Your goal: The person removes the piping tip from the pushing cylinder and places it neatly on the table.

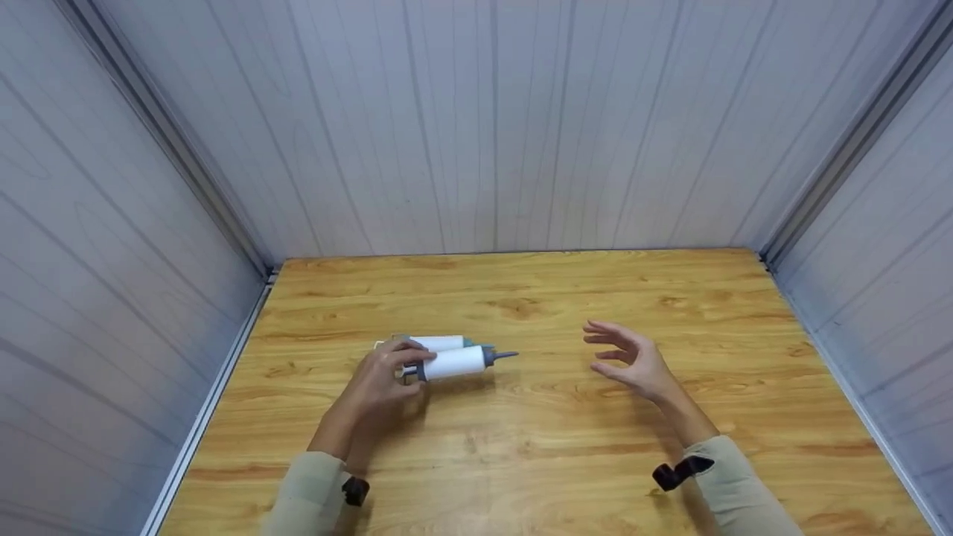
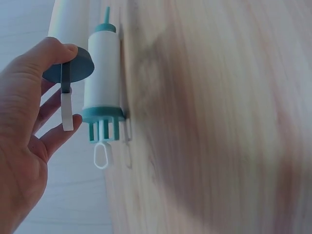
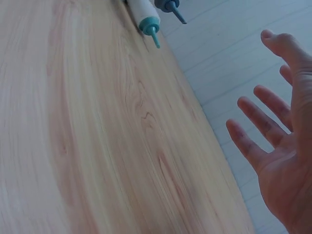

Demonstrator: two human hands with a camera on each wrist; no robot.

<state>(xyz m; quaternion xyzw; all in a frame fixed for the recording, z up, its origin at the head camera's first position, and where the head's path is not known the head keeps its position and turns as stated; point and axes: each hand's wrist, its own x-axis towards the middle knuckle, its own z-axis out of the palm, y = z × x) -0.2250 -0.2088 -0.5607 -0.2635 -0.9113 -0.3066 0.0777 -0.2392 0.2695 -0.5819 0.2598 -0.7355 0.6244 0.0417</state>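
The left hand pinches a grey-ended tube by its rear, seemingly to leave its nozzle clear above the table; the right hand, fingers loosely parted, holds nothing. Just beyond, a teal-ended tube lies on its side.

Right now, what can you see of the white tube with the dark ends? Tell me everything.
The white tube is a smooth cylinder, apparently plastic. A thin dark grey nozzle juts from one end; a wider dark cap covers the other, with a narrow dark-and-white piece behind. The grip of the left hand holds it at the cap end, roughly level above the table, nozzle pointing away from that hand. A teal-ended tube lies beside; whether they touch is unclear.
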